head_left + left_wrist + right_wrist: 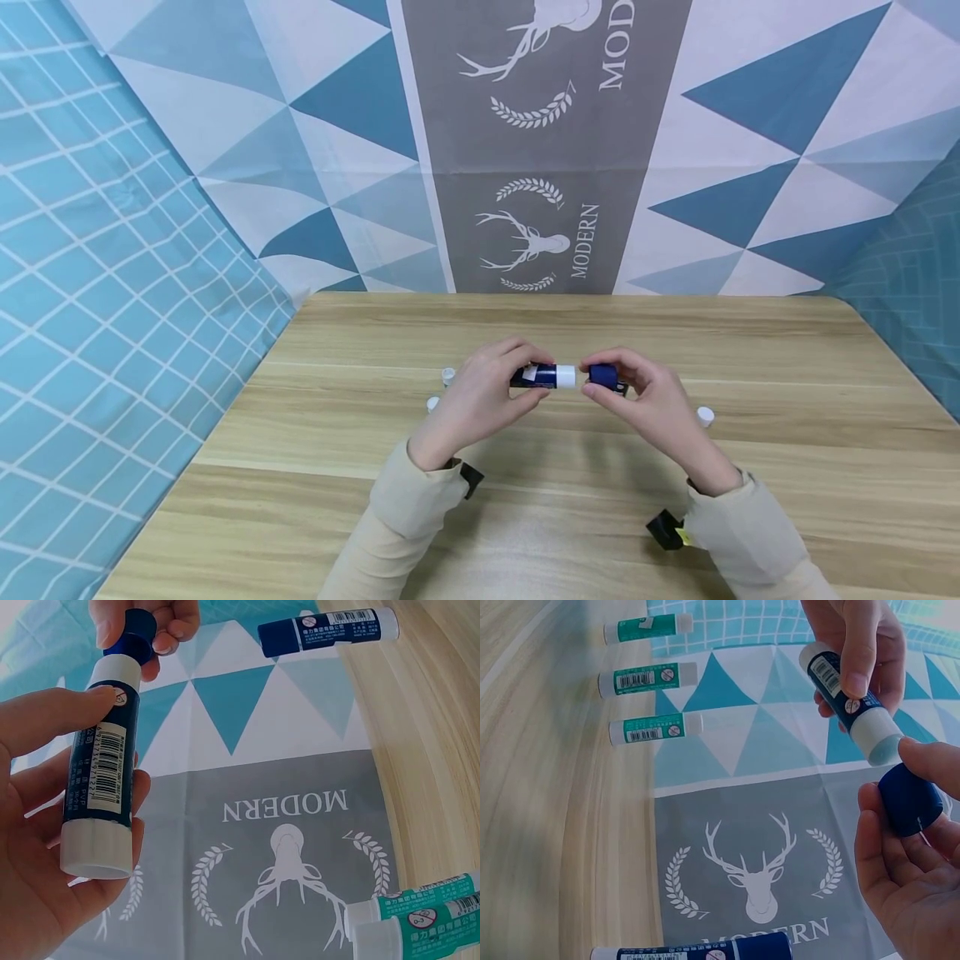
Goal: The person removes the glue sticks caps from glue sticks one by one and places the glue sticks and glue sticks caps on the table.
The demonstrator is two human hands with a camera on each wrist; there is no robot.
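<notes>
My left hand point(487, 387) grips an uncapped glue stick point(543, 376) with a dark blue label and white ends. In the left wrist view the thumb lies along the label of this glue stick point(101, 765), and the fingers wrap behind it. Between thumb and fingers, my right hand point(648, 404) pinches a dark blue cap point(602, 375). In the head view a small gap separates the cap from the glue stick's white end. The right wrist view shows the cap point(911, 799) just beside the pale, open tip.
On the wooden table point(562, 517) lies another glue stick point(328, 632) with its blue cap on. Green-labelled glue sticks lie on the left, among them one point(647, 678) between two others. White ends point(705, 415) peek out beside the forearms. A patterned cloth point(540, 150) hangs behind.
</notes>
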